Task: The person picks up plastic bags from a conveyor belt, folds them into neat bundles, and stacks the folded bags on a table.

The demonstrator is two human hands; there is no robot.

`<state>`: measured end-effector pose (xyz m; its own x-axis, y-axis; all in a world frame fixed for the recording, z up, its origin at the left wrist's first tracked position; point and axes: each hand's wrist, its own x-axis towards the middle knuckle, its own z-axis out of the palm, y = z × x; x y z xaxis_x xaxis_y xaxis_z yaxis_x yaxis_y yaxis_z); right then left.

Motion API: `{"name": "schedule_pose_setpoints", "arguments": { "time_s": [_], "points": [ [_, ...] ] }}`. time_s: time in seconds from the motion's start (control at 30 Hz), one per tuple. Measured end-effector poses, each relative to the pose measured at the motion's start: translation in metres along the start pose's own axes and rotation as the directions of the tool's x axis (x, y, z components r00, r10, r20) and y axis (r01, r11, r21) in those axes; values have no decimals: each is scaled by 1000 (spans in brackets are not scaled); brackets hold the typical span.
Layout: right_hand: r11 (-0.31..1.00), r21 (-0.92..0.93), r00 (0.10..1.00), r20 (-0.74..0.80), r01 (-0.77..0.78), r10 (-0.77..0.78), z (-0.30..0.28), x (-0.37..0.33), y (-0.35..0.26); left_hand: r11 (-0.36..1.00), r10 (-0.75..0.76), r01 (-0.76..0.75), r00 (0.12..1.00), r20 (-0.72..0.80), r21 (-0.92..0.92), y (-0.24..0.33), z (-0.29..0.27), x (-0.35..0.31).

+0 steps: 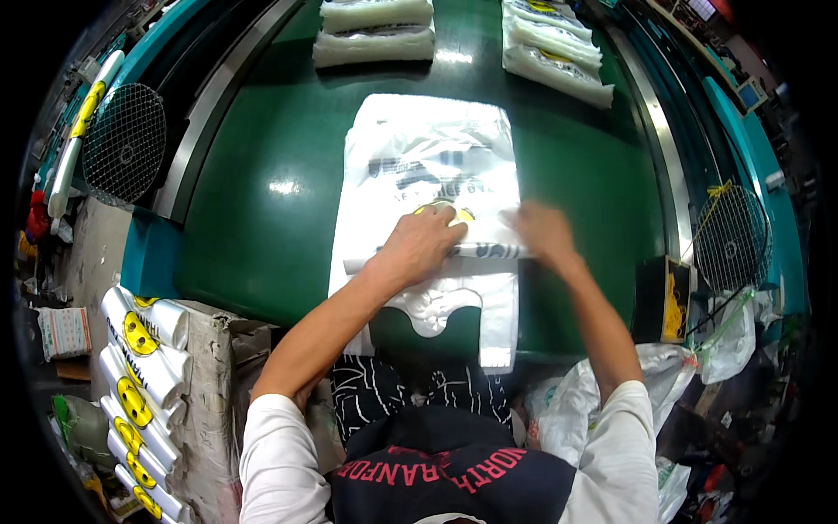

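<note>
"Head view, and straight to the fingers: the left hand sits on the printed face of the white plastic bags, fingers bent, tips down on the film. Pressing or pinching? I can't tell!"

"Nor can I call the right hand! It's a blur at the right end of the rolled fold; open or closed, those fingers can't be read."

"Why the left hand there? It's near the middle, right by the fold. I'd say weight at that spot stops slippery film skating off."

"Plausible! And the bags lie squarely in front of the body, handles toward the person, on the green belt. Both arms get there comfortably, I'd judge."

"Further out! Folded bundles at the far end, left bundles and right bundles well apart, set, it seems, clear of the hands."

"And lower left, what a row! Rolled bags overlap at the cardboard box's left side, yellow faces showing, probably so each is easy to pick off."

"Mesh-guarded fans flank it all: left fan, right fan!"
</note>
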<state>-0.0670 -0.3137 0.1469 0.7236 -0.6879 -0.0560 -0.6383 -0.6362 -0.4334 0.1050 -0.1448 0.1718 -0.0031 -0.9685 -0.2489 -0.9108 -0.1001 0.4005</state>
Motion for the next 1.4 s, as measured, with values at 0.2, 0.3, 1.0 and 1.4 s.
{"name": "schedule_pose_setpoints", "arguments": {
  "time_s": [0.2,0.3,1.0,1.4],
  "points": [
    [513,824,970,210,-242,121,-24,0,31,925,324,-315,946,-7,212,27,68,-43],
    [722,672,984,163,-164,72,-48,-12,1,975,71,-53,994,-79,215,16,65,-38],
    [895,-15,808,436,446,-395,-24,-60,-31,979,-202,202,979,-2,10,-18,7,-87],
    [940,-332,954,-253,72,-163,-62,-83,76,992,2,50,910,-414,116,-22,23,-6]
  ]
}}
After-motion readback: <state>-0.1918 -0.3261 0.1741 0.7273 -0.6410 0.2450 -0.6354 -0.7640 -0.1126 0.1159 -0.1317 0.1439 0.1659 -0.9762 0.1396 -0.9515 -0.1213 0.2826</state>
